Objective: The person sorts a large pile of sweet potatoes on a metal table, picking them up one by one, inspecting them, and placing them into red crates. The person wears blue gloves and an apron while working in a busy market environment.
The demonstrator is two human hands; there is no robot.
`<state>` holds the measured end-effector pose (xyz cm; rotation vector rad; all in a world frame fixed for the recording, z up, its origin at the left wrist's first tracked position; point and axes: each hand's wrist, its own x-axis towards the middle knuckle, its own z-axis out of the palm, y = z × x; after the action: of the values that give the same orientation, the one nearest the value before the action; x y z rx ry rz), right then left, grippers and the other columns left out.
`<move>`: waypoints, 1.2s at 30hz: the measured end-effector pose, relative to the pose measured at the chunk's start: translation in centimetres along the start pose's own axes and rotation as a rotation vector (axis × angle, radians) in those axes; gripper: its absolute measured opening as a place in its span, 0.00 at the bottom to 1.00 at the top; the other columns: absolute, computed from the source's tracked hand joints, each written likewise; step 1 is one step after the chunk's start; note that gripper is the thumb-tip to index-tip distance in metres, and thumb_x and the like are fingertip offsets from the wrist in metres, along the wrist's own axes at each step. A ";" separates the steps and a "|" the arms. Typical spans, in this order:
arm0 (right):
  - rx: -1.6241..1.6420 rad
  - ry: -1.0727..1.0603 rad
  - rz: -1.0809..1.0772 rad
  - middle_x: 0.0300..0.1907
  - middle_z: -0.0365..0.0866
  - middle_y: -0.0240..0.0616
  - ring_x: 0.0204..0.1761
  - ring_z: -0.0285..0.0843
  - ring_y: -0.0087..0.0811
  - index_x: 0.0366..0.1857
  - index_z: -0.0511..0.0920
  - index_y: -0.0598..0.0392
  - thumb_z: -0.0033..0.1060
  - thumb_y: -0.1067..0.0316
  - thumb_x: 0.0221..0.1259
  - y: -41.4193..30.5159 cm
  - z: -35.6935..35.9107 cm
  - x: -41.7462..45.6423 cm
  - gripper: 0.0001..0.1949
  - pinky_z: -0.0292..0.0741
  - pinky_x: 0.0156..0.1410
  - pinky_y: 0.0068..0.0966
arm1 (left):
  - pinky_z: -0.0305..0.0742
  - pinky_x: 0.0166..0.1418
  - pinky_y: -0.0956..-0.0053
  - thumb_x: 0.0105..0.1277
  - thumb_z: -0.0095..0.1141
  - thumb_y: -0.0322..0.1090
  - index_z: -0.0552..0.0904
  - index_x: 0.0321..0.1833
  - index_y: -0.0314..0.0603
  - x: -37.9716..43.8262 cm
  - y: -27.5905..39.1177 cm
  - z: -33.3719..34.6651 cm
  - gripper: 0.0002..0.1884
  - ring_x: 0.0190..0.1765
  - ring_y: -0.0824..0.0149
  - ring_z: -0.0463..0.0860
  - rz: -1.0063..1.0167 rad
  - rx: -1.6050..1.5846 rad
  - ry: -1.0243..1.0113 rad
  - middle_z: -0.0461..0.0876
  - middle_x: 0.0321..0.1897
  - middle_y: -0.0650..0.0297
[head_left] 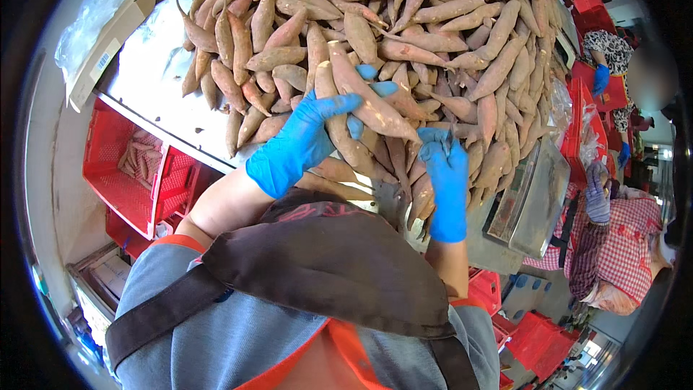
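Observation:
A large heap of sweet potatoes (368, 32) covers the metal table (178, 130) before me. My left hand (303, 135), in a blue glove, grips two long sweet potatoes between thumb and fingers: a reddish one (373, 100) and a browner one (335, 114) beside it. My right hand (446, 173), also blue-gloved, is at the lower tip of the reddish one, its fingers curled around something small and dark that I cannot make out. More sweet potatoes lie under and around both hands.
Red plastic crates (127, 168) stand left of the table, one with sweet potatoes inside. A cardboard box (103, 59) with clear plastic is at upper left. A metal tray (536, 200) lies to the right. Co-workers (622, 238) are at the far right, by more red crates (582, 130).

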<state>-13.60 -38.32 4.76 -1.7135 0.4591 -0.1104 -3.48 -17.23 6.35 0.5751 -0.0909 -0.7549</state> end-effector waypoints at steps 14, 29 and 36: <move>0.569 0.081 0.146 0.33 0.79 0.34 0.35 0.72 0.22 0.36 0.78 0.61 0.43 0.74 0.64 5.9 6.3 1.3 0.09 0.69 0.42 0.20 | 0.70 0.64 0.65 0.66 0.51 0.48 0.56 0.69 0.39 -3.2 -3.5 -0.1 0.34 0.61 0.58 0.72 -0.119 -0.130 -0.004 0.67 0.62 0.48; -0.467 0.114 -0.388 0.47 0.79 0.49 0.48 0.77 0.42 0.56 0.73 0.58 0.54 0.60 0.63 3.4 -1.3 10.3 0.20 0.73 0.53 0.31 | 0.57 0.71 0.45 0.60 0.57 0.40 0.65 0.63 0.40 -4.8 -1.5 -4.6 0.29 0.68 0.56 0.64 -0.044 -0.356 0.157 0.66 0.63 0.52; -0.877 -0.310 -0.233 0.39 0.80 0.49 0.38 0.81 0.43 0.66 0.61 0.53 0.63 0.51 0.54 1.6 2.7 8.3 0.36 0.76 0.44 0.34 | 0.59 0.71 0.47 0.60 0.55 0.39 0.66 0.62 0.41 -5.6 -0.9 -4.5 0.27 0.63 0.57 0.70 -0.032 -0.361 0.209 0.71 0.58 0.54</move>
<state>-5.53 -38.96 1.23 -2.5886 0.0547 0.2239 -6.86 -11.92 2.79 0.3080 0.2444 -0.7173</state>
